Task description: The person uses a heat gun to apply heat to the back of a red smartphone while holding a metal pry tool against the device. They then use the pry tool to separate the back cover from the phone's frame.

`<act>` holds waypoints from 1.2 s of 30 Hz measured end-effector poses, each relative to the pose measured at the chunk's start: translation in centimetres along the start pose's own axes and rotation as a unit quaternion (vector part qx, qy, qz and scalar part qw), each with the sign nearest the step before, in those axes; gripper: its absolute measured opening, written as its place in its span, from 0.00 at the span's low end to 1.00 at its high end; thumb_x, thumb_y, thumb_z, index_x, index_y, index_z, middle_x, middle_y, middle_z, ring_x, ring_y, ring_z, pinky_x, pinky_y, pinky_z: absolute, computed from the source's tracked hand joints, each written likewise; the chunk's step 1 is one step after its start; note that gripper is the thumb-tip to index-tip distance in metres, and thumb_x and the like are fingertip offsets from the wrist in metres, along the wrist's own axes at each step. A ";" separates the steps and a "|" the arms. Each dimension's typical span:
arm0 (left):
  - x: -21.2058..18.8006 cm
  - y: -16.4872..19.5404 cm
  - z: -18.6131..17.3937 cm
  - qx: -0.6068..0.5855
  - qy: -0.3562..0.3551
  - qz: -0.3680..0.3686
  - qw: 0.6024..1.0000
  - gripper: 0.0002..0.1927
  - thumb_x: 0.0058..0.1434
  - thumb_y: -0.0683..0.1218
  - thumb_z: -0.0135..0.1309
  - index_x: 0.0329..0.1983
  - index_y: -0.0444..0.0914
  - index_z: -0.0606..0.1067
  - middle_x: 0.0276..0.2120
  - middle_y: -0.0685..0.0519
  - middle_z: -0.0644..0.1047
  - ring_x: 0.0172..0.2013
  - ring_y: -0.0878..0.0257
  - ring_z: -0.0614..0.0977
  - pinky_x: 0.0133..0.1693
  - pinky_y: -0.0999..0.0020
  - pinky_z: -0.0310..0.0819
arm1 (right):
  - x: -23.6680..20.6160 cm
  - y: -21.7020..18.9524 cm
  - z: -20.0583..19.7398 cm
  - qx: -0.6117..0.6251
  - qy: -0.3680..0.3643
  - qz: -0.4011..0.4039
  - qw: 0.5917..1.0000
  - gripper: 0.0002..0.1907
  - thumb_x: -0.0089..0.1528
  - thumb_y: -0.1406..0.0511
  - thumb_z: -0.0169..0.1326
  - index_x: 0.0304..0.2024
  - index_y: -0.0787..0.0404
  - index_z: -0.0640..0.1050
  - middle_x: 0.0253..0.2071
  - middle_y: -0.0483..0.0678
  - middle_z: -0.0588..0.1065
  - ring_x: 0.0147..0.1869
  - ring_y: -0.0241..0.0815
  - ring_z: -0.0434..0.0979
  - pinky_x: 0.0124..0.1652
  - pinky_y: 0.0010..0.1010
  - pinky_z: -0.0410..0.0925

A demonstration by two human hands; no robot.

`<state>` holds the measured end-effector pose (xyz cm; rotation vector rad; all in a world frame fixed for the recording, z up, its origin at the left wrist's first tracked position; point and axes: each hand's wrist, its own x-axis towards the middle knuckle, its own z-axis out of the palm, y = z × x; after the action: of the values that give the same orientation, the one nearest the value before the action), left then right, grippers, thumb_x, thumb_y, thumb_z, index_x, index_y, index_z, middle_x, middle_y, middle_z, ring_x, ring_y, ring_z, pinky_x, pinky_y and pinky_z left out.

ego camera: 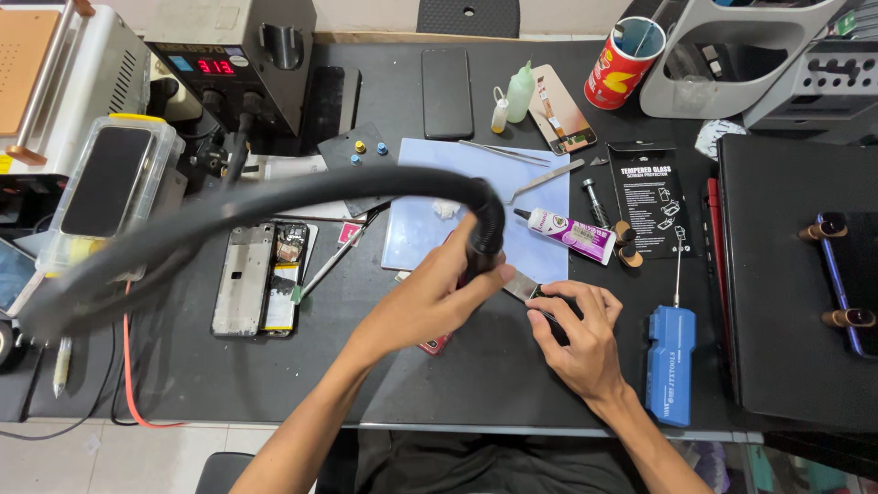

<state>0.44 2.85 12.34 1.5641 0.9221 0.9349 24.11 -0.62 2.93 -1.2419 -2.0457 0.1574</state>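
My left hand (437, 297) grips the black handle of a hot-air tool (483, 240), whose thick black hose (256, 203) arcs left across the table. The tool's metal nozzle (519, 286) points down-right at a small dark part under my right hand (578, 337). My right hand's fingers press on that part on the dark table (494, 366). A red-edged item (435, 345) peeks out under my left wrist; what it is I cannot tell.
A blue mat (430, 229) lies ahead with tweezers (546, 179) and a glue tube (567, 230). An opened phone (265, 277) lies left, a blue hand tool (670, 364) right. A heating station (233, 64), bottles (519, 91) and a black phone (447, 91) stand behind.
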 end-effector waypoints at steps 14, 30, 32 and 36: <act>0.1 -0.8 -0.5 -0.098 0.024 0.076 0.992 0.08 0.75 0.42 0.51 0.47 0.36 0.63 0.37 0.56 0.66 0.39 0.67 0.69 0.44 0.70 0.68 | 0.1 -0.1 0.0 -0.002 -0.001 0.002 1.000 0.07 0.57 0.66 0.62 0.39 0.56 0.82 0.47 0.43 0.75 0.51 0.42 0.73 0.57 0.38 0.56; -0.1 -0.4 -0.3 0.010 -0.003 0.014 1.000 0.11 0.71 0.45 0.54 0.49 0.37 0.66 0.32 0.56 0.68 0.34 0.68 0.69 0.38 0.71 0.67 | 0.0 -0.1 0.0 -0.002 0.003 0.000 1.000 0.07 0.57 0.66 0.63 0.38 0.56 0.82 0.47 0.42 0.75 0.52 0.42 0.73 0.56 0.37 0.56; 0.0 -0.7 0.2 -0.023 0.024 0.052 0.998 0.10 0.73 0.44 0.54 0.47 0.37 0.65 0.35 0.56 0.68 0.36 0.68 0.69 0.40 0.71 0.67 | 0.0 -0.1 0.0 -0.004 0.003 0.000 1.000 0.07 0.57 0.66 0.63 0.38 0.56 0.82 0.47 0.42 0.75 0.52 0.42 0.73 0.57 0.37 0.56; 0.3 -1.1 0.8 -0.117 0.065 0.140 0.981 0.08 0.74 0.40 0.51 0.49 0.36 0.63 0.41 0.55 0.66 0.42 0.67 0.68 0.46 0.70 0.67 | 0.0 -0.1 0.0 -0.007 0.002 -0.001 1.000 0.07 0.57 0.66 0.63 0.39 0.56 0.82 0.47 0.42 0.75 0.52 0.42 0.73 0.57 0.37 0.56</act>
<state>1.22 2.99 11.19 1.4655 0.6614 1.3085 24.08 -0.66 2.98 -1.2469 -2.0489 0.1399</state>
